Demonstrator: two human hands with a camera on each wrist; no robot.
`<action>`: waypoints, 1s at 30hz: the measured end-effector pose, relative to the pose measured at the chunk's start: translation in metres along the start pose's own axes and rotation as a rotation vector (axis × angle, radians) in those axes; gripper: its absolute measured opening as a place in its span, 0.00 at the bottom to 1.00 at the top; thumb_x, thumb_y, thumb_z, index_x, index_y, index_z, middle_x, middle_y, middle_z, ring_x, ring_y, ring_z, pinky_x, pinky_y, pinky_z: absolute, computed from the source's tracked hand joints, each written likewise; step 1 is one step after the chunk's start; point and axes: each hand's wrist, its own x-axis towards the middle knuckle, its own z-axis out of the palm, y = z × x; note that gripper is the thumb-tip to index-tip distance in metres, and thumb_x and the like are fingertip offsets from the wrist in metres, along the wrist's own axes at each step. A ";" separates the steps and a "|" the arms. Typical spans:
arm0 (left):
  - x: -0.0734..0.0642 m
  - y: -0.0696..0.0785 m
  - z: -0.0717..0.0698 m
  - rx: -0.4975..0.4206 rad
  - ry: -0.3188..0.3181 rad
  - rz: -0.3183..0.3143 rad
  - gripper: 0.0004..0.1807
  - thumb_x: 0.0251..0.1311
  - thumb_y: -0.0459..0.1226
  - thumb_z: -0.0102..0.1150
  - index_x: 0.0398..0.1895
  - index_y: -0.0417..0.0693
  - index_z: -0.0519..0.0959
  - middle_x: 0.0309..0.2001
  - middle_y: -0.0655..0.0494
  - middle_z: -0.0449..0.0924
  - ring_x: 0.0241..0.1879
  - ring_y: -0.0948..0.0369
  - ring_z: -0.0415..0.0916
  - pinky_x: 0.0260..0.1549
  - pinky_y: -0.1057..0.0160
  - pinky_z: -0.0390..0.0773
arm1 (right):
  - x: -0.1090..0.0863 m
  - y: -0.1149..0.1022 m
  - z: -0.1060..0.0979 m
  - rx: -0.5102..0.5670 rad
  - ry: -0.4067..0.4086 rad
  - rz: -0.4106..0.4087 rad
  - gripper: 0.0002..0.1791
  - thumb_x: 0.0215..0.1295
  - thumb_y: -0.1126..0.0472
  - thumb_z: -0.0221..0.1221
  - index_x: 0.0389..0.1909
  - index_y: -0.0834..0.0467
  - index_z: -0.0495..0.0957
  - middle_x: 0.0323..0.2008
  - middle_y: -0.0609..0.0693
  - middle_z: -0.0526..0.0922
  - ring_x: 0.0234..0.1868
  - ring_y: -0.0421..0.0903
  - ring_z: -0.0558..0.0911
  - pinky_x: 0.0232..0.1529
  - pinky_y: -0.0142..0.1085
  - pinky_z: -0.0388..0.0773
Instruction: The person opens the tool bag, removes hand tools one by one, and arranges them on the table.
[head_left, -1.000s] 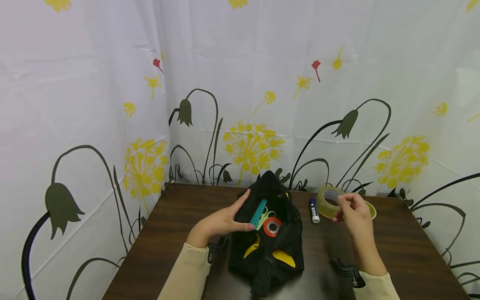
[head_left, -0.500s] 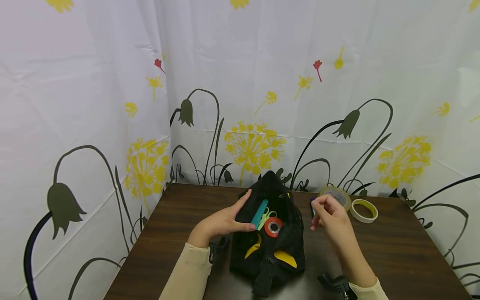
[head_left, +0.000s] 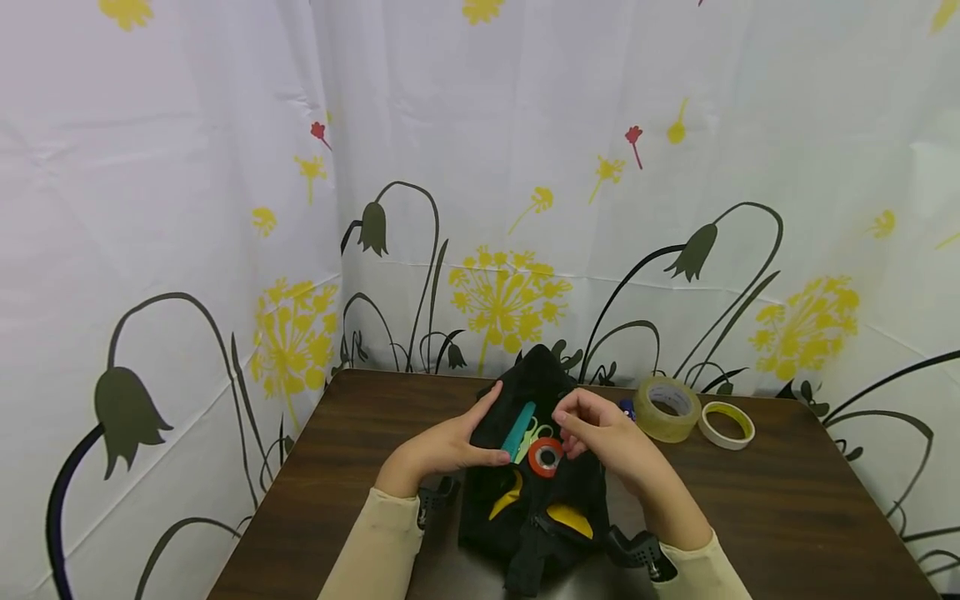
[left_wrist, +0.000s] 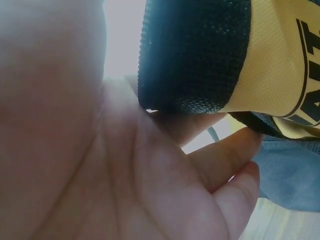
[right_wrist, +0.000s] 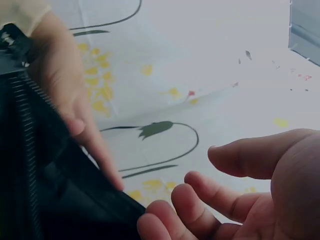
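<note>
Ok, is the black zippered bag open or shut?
The black zippered bag is open: the head view shows light-green scissors and a red tape roll inside its spread mouth.

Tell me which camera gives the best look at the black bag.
The head view: it shows nearly the whole black bag and its opening, though the right hand covers part. The left wrist view shows just its lettered yellow fabric with black edging; the right wrist view, just a dark zippered side.
</note>
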 end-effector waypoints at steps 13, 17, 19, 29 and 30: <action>-0.001 -0.001 0.000 0.003 -0.003 0.009 0.63 0.66 0.65 0.71 0.90 0.82 0.33 0.91 0.54 0.42 0.86 0.43 0.57 0.78 0.33 0.66 | 0.069 0.016 0.026 -0.046 -0.008 0.190 0.16 0.84 0.54 0.59 0.58 0.62 0.79 0.54 0.61 0.82 0.44 0.49 0.85 0.54 0.44 0.89; -0.001 0.000 0.000 0.004 -0.008 0.018 0.64 0.65 0.66 0.71 0.90 0.80 0.33 0.91 0.54 0.42 0.86 0.42 0.57 0.78 0.32 0.65 | 0.081 0.023 0.032 -0.041 0.027 0.231 0.13 0.83 0.55 0.60 0.56 0.60 0.81 0.56 0.64 0.81 0.44 0.51 0.85 0.55 0.49 0.88; -0.001 0.000 -0.001 0.006 -0.009 0.021 0.64 0.65 0.67 0.71 0.90 0.80 0.33 0.91 0.55 0.41 0.85 0.41 0.57 0.78 0.32 0.65 | 0.087 0.025 0.034 -0.052 0.040 0.246 0.13 0.83 0.54 0.60 0.56 0.59 0.81 0.57 0.65 0.82 0.46 0.54 0.86 0.56 0.50 0.88; -0.001 -0.002 -0.001 0.003 -0.014 0.041 0.65 0.65 0.67 0.71 0.90 0.79 0.33 0.91 0.57 0.38 0.86 0.42 0.54 0.79 0.32 0.65 | 0.110 0.027 0.037 -0.292 0.079 0.319 0.16 0.80 0.54 0.62 0.57 0.61 0.82 0.52 0.59 0.84 0.43 0.51 0.86 0.53 0.51 0.88; -0.001 -0.002 -0.001 0.001 -0.014 0.043 0.65 0.65 0.66 0.71 0.90 0.79 0.33 0.91 0.57 0.38 0.87 0.42 0.54 0.79 0.33 0.64 | 0.112 0.029 0.037 -0.324 0.081 0.314 0.16 0.79 0.55 0.62 0.57 0.62 0.83 0.52 0.59 0.85 0.43 0.51 0.85 0.51 0.49 0.87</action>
